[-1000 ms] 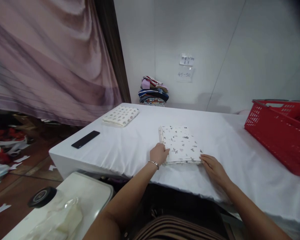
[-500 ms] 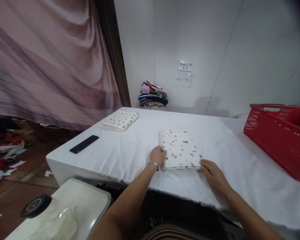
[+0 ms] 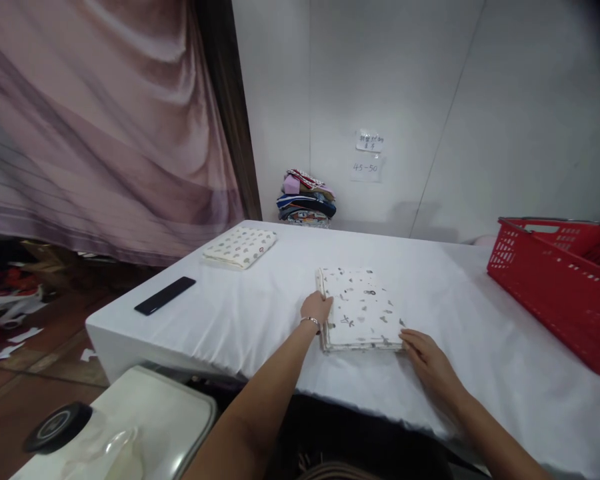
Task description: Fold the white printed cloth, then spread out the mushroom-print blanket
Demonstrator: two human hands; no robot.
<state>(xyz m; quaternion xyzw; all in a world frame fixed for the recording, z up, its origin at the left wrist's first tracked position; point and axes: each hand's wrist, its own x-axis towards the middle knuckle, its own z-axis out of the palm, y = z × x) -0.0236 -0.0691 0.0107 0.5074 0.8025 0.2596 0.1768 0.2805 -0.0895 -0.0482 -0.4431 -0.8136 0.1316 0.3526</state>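
Note:
A folded white cloth (image 3: pixel 360 307) with a small grey print lies on the white-covered table (image 3: pixel 445 293) before me, its layers showing along the left and near edges. My left hand (image 3: pixel 317 309), with a bracelet at the wrist, grips the cloth's left edge, thumb on top. At the near right corner, my right hand (image 3: pixel 425 353) pinches the edge between thumb and fingers, the thumb mostly hidden. Farther off at the left lies another folded cloth (image 3: pixel 241 247) with grey spots.
A black flat phone-like object (image 3: pixel 165 295) lies near the table's left edge. On the right stands a red plastic basket (image 3: pixel 555 287). Stacked fabrics (image 3: pixel 307 200) sit beyond the far edge by the wall. A white surface with a black round object (image 3: pixel 59 427) is at lower left.
The whole scene sits slightly lower in view, as the camera has tilted a little. Both hands keep their places on the cloth, which looks unchanged.

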